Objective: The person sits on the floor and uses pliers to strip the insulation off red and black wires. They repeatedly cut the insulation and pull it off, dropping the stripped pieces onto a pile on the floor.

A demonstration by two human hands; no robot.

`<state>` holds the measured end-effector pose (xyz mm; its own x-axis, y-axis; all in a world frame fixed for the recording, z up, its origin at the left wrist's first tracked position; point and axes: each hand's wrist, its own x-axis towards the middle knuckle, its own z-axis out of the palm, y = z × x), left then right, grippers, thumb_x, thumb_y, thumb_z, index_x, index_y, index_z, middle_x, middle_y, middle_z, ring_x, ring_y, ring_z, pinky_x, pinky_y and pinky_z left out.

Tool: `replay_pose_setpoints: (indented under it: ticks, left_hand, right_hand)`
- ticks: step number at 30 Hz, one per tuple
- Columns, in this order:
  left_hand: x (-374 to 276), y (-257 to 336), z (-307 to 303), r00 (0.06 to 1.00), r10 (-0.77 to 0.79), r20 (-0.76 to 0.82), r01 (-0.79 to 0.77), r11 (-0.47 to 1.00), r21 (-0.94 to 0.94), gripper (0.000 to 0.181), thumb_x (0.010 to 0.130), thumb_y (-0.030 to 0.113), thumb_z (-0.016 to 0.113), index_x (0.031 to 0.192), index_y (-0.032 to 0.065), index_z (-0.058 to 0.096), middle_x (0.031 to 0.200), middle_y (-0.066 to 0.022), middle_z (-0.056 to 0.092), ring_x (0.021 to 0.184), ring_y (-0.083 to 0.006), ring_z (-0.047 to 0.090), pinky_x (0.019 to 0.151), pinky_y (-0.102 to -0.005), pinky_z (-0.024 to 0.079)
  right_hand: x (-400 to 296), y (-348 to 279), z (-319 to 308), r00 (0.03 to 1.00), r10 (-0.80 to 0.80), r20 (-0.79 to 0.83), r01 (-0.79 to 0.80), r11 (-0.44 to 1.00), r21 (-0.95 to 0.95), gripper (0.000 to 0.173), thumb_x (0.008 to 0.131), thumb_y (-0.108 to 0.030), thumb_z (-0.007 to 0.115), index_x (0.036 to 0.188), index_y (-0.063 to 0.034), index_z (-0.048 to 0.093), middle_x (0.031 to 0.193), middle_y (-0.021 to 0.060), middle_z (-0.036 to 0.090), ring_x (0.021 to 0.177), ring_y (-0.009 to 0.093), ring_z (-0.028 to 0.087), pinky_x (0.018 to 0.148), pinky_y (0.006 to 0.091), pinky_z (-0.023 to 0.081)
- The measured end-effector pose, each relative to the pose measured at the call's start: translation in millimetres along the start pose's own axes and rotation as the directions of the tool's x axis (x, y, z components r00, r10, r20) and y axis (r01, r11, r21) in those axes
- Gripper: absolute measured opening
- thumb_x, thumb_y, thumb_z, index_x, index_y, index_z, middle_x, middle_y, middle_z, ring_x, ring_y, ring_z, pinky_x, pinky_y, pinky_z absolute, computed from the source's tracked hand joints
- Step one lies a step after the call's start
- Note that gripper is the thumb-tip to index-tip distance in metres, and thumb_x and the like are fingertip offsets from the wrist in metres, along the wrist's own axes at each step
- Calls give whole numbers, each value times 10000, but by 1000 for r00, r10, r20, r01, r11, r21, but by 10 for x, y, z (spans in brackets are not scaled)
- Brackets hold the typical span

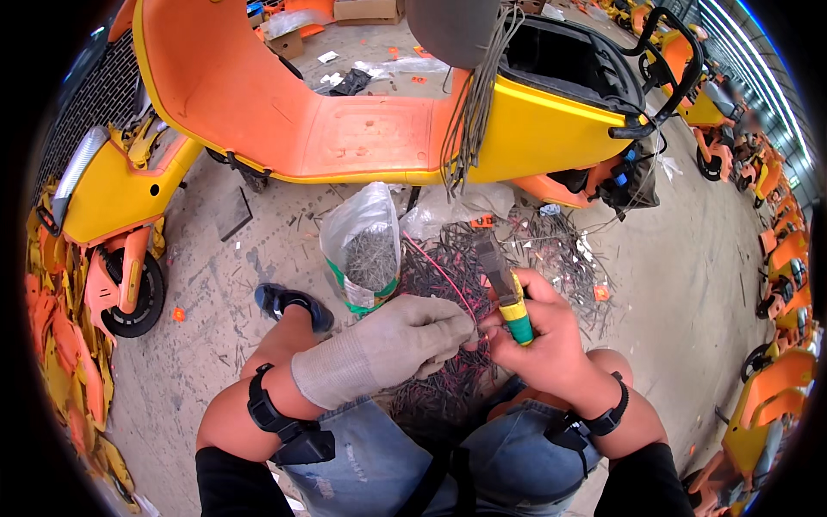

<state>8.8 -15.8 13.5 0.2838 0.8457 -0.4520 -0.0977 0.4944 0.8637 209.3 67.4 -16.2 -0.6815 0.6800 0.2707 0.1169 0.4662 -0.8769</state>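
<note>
My left hand [413,336], in a grey knit glove, pinches a thin red wire [439,268] that rises in a curve towards the upper left. Close against it on the right, my bare right hand [539,329] holds a cutting tool [501,278] with dark metal jaws and handles wrapped in yellow and green tape; its jaws point up and away from me. The thumb and fingers of this hand also meet near the wire's lower end. Beneath both hands lies a heap of black and red wire scraps [452,258]. A plastic bag [362,252] holding fine grey strands stands left of the heap.
An orange and yellow scooter body [368,139] spans the floor ahead, with a bundle of grey cables [478,116] draped over it. Another scooter [123,194] stands at left beside piled body panels [64,362]. More scooters [785,258] line the right side.
</note>
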Motion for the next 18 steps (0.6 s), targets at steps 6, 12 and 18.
replay_pose_setpoints:
  ticks: [6, 12, 18]
  left_hand:
    - [-51, 65, 7, 1000, 3, -12, -3, 1000, -7, 360, 1042, 259, 486, 968, -64, 627, 649, 30, 379, 583, -79, 359, 534, -250, 319]
    - [-101, 101, 3, 1000, -19, 12, 19, 997, -70, 322, 1037, 254, 499, 957, -34, 620, 662, 35, 396, 594, -66, 362, 532, -233, 322]
    - [-178, 189, 46, 998, -63, -28, 59, 990, -129, 290, 1017, 220, 524, 960, -45, 629, 659, 44, 392, 587, -59, 349, 519, -230, 300]
  right_hand:
    - [4, 0, -78, 1000, 12, 27, -11, 999, -46, 135, 688, 9, 666, 811, 9, 722, 1102, 88, 580, 954, 189, 598, 831, 310, 507]
    - [-24, -10, -125, 999, -22, 31, 24, 998, -65, 152, 679, 8, 669, 818, 2, 729, 1098, 87, 576, 962, 187, 592, 829, 312, 503]
    - [-35, -44, -136, 999, 50, 18, -51, 998, 34, 158, 666, 6, 676, 815, 1, 729, 1107, 91, 573, 975, 194, 588, 843, 319, 495]
